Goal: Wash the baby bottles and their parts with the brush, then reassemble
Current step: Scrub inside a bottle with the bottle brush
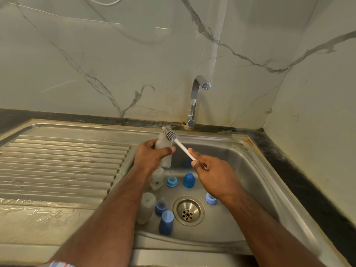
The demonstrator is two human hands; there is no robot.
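Observation:
My left hand grips a cloudy clear baby bottle above the steel sink, its mouth pointing up and away. My right hand pinches the white handle of a bottle brush; the grey ribbed head sits at the bottle's mouth. On the sink floor lie two more clear bottles, two blue caps and blue nipple rings.
A chrome tap stands behind the basin with no water running. The ribbed draining board spreads to the left. The drain sits in the middle of the basin floor. Marble-patterned walls close in behind and on the right.

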